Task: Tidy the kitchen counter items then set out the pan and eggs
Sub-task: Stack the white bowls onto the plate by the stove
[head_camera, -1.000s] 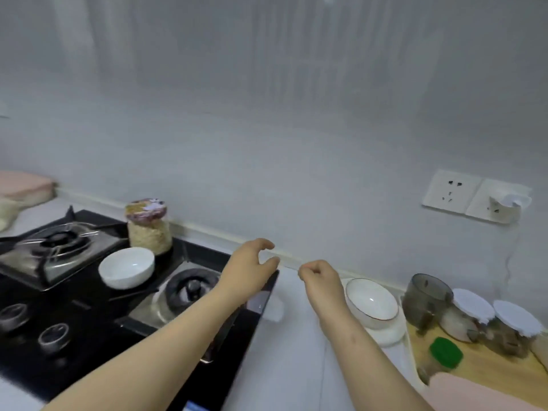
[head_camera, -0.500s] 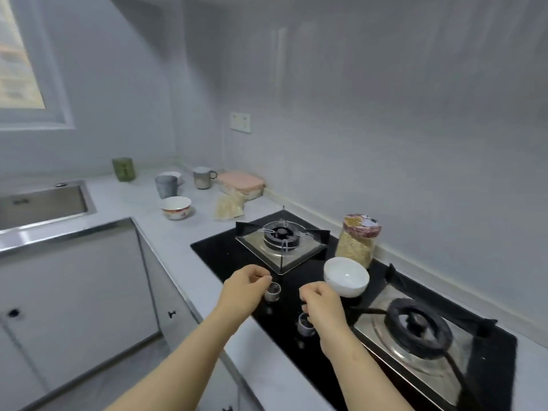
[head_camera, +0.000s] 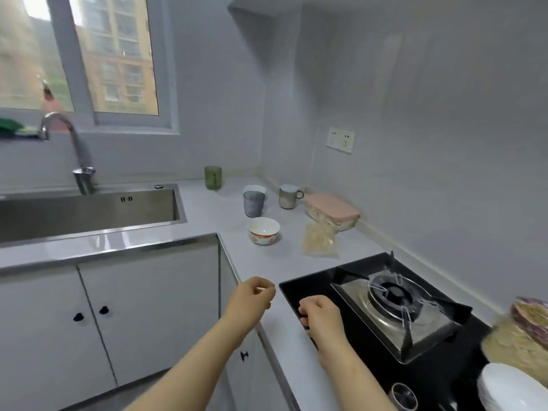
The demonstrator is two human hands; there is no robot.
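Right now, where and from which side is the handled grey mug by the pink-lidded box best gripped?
Take the grey mug by its handle, which juts right toward the pink-lidded box. That side looks tight, so a grip from above around the rim, or around the body from the open front, seems easier. It stands upright.

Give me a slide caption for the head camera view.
Both hands, left and right, hover empty between sink and stove.

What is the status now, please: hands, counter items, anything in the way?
Left hand and right hand loosely curled, empty. Patterned bowl, bag of noodles, cups untouched on counter. No pan or eggs visible. Path clear.
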